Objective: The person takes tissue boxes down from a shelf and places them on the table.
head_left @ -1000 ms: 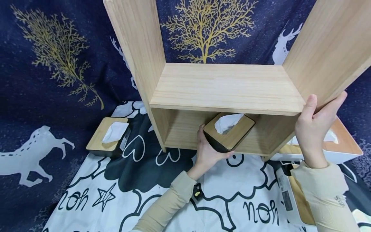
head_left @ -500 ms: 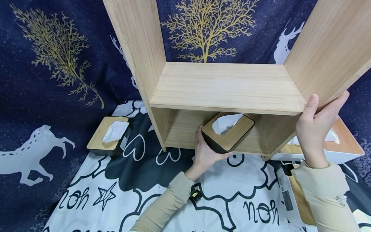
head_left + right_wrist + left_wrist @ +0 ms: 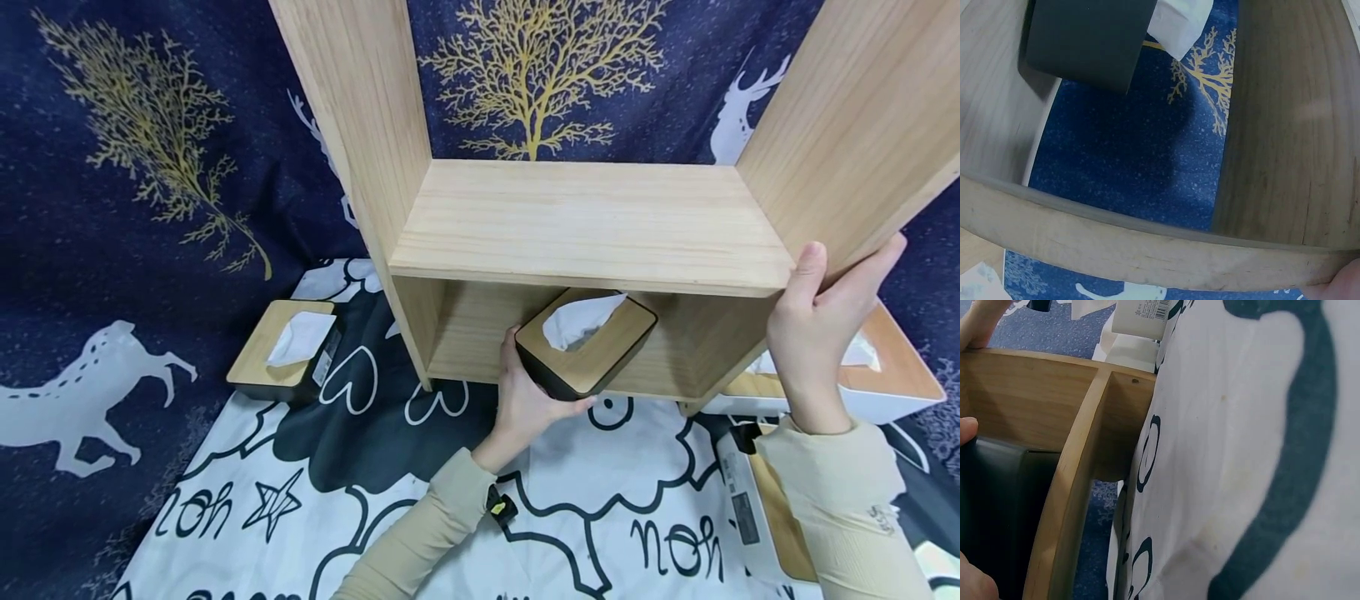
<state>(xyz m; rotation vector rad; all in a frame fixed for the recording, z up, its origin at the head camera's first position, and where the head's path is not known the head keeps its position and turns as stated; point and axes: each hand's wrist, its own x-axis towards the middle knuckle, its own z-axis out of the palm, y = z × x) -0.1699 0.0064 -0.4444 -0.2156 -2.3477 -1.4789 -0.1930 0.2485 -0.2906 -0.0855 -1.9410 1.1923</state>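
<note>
In the head view, a tissue box (image 3: 615, 343) with a black body and wood-look top sits at an angle in the lower compartment of a pale wooden shelf unit (image 3: 592, 221). White tissue (image 3: 579, 321) pokes from its slot. My left hand (image 3: 521, 412) grips the box by its near left side, thumb along the front. In the left wrist view the dark side of the box shows behind the bottom board. My right hand (image 3: 813, 342) holds the front edge of the right side panel (image 3: 847, 133), thumb on the inner face.
Another black tissue box (image 3: 277, 346) stands left of the unit. At the right are a white, wood-topped tissue box (image 3: 888, 379) and a second white box (image 3: 750, 500), partly behind my right arm. A patterned cloth (image 3: 585, 542) covers the surface; a dark blue curtain (image 3: 150, 250) hangs behind.
My left hand and the tissue box in it have shifted slightly left inside the lower compartment. My right hand keeps its hold on the side panel.
</note>
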